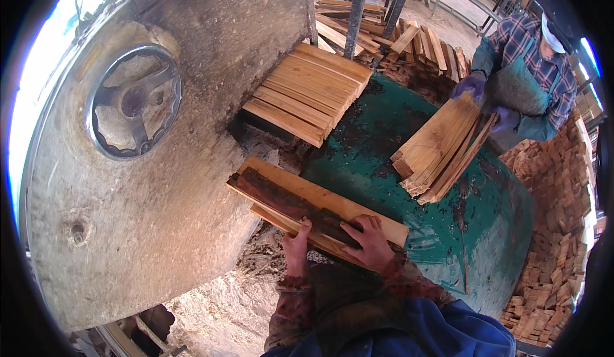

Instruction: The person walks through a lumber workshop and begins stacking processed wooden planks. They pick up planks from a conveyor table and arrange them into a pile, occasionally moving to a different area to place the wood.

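Observation:
In front of me lies a small bundle of wooden boards [326, 199], with a dark bark-edged board [275, 194] along its near side. My left hand [296, 247] grips the bundle's near edge, thumb on top and the other fingers hidden beneath. Further right, my right hand [371, 243] is closed over the same edge, fingers bent on the bark-edged board. Beyond the bundle, a row of planks [310, 88] sits side by side against the large upright metal plate [211, 171].
A handwheel [133, 101] projects from the plate at left. Across the green metal surface [358, 159], a co-worker [527, 69] in gloves holds several boards [441, 146]. Wood piles [409, 47] lie at the back, stacked pieces [556, 255] at right, sawdust [224, 312] below.

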`<state>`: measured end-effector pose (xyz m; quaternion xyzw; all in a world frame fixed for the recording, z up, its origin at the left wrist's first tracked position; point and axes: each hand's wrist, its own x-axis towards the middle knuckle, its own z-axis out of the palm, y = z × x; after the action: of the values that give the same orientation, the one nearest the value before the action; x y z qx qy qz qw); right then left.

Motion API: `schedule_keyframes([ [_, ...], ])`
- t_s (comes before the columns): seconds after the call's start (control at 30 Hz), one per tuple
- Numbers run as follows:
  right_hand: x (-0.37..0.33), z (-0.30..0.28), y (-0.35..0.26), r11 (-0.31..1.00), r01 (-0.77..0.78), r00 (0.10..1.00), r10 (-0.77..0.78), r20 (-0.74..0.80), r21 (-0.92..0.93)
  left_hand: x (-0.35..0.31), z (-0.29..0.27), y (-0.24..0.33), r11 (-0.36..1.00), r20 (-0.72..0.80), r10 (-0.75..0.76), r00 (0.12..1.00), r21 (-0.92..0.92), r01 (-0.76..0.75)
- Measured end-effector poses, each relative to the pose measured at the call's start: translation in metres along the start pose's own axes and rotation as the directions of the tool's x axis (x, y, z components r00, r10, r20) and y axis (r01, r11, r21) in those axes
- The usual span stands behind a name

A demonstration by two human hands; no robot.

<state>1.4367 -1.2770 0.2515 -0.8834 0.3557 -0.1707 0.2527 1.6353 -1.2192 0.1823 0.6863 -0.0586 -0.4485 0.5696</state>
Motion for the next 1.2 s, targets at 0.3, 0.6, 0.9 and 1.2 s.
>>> schedule_keyframes([
  [0.3, 0.0, -0.002, 0.001, 1.0, 0.004, 1.0, -0.004, 0.007, -0.003, 0.003, 0.0, -0.006, 0.999, 0.014, -0.011, 1.0, -0.041, 0.012],
  [0.6, -0.001, -0.001, 0.001, 1.0, -0.006, 1.0, 0.006, 0.011, -0.005, 0.003, 0.002, -0.006, 0.999, 0.006, -0.023, 1.0, -0.046, 0.024],
  [0.9, 0.0, -0.003, -0.001, 1.0, -0.007, 1.0, 0.007, 0.002, 0.001, 0.004, 0.0, -0.007, 1.0, -0.009, -0.009, 1.0, 0.021, 0.009],
  [1.2, 0.001, -0.004, -0.002, 1.0, 0.0, 1.0, 0.0, -0.006, 0.01, -0.004, 0.003, 0.006, 1.0, 0.008, -0.008, 1.0, 0.004, 0.008],
])
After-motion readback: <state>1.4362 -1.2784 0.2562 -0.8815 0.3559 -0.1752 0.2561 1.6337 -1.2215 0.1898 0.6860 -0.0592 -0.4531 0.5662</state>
